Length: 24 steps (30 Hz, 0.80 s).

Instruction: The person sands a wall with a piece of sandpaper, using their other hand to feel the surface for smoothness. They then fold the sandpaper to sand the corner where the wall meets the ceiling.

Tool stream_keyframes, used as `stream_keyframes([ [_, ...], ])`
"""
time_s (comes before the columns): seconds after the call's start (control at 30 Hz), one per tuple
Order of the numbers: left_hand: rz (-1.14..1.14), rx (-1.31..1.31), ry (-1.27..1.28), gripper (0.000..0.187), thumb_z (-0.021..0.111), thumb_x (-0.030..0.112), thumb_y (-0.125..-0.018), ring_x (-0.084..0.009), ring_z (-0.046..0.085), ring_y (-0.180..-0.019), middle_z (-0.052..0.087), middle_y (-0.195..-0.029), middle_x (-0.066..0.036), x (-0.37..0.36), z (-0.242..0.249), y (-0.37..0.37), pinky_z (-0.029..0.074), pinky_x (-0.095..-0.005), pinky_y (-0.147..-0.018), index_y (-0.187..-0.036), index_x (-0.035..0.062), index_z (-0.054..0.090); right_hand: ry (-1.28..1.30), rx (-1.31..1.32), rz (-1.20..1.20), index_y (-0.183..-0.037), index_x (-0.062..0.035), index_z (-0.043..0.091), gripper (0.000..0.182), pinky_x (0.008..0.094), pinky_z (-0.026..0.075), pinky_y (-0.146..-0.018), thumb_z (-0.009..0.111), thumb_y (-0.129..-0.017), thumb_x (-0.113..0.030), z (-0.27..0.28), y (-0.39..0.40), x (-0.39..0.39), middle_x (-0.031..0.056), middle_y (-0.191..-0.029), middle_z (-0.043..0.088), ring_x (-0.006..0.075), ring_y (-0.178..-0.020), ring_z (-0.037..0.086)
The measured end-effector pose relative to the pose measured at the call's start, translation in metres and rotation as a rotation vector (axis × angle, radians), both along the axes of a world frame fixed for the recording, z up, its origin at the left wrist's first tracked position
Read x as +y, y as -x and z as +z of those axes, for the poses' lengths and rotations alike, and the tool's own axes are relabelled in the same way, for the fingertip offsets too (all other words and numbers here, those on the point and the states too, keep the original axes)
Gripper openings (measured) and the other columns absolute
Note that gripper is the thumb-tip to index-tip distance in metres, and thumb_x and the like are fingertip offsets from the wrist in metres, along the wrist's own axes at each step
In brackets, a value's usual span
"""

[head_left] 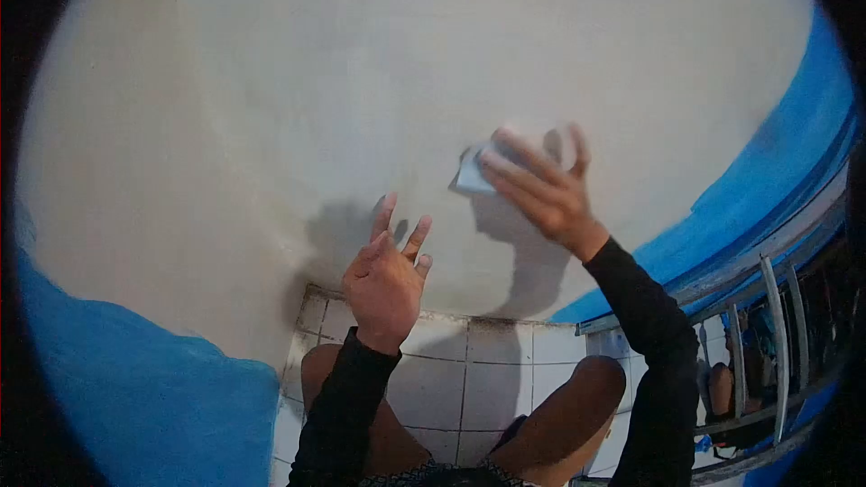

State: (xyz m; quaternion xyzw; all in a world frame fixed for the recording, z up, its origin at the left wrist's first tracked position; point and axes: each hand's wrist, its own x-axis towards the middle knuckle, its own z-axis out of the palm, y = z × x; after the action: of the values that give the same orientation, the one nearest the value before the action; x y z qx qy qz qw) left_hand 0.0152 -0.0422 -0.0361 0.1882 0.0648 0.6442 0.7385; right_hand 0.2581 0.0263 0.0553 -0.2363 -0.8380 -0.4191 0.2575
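My right hand (548, 194) presses a pale, flat, folded sheet (473, 173) against the white wall (406, 63). Its fingers lie over most of the sheet, so only the left end shows, and they are slightly blurred. Lower and to the left, my left hand (386, 284) is held up close to the wall, empty, with several fingers stretched apart. Both hands cast shadows on the wall.
Blue paint covers the wall at lower left (144, 379) and along the right side (767, 144). White floor tiles (433, 388) lie below, around my bent knees (577, 406). A metal railing (774, 343) stands at right, with cluttered things behind it.
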Motion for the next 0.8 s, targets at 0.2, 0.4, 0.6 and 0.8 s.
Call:
stream_keyframes([
  [0.2, -0.016, 0.001, -0.007, 0.067, 0.041, 0.031, -0.095, -0.0231, 0.029, -0.141, 0.032, -0.156, 0.002, -0.003, 0.008, 0.002, 0.029, -0.0321, -0.101, -0.157, 0.0110, 0.025, 0.151, -0.141, -0.022, -0.127, -0.0198, 0.065, 0.039, 0.0602, 0.011, -0.121, 0.064, -0.088, -0.026, -0.011, -0.004, -0.005, 0.0012, -0.147, 0.052, 0.0161, -0.136, 0.046],
  [0.4, -0.045, 0.075, -0.056, 0.067, 0.040, 0.029, -0.095, -0.0283, 0.014, -0.151, 0.022, -0.162, -0.004, 0.000, 0.008, -0.004, 0.012, -0.0439, -0.119, -0.157, 0.0078, 0.022, 0.263, -0.151, -0.006, -0.129, -0.0168, 0.064, 0.041, 0.0553, 0.016, -0.121, 0.062, -0.089, -0.026, 0.000, -0.001, -0.010, 0.0057, -0.150, 0.048, 0.0195, -0.138, 0.044],
  [0.6, 0.003, 0.098, -0.033, 0.063, 0.040, 0.026, -0.098, -0.0358, 0.019, -0.150, 0.023, -0.161, -0.010, -0.006, 0.011, -0.005, 0.008, -0.0534, -0.121, -0.154, 0.0033, 0.023, 0.082, -0.168, 0.053, -0.124, -0.0177, 0.067, 0.038, 0.0555, 0.019, -0.121, 0.063, -0.086, -0.025, 0.036, -0.014, -0.002, 0.0037, -0.148, 0.051, 0.0182, -0.140, 0.043],
  [0.8, 0.123, 0.435, -0.118, 0.051, 0.048, 0.032, -0.102, -0.0424, 0.027, -0.145, 0.026, -0.157, -0.016, -0.008, -0.002, -0.005, 0.028, -0.0609, -0.115, -0.140, -0.0014, 0.042, -0.038, -0.134, 0.019, -0.121, -0.0185, 0.068, 0.036, 0.0587, 0.024, -0.119, 0.065, -0.086, -0.024, 0.045, -0.009, -0.009, -0.0011, -0.144, 0.054, 0.0165, -0.139, 0.043],
])
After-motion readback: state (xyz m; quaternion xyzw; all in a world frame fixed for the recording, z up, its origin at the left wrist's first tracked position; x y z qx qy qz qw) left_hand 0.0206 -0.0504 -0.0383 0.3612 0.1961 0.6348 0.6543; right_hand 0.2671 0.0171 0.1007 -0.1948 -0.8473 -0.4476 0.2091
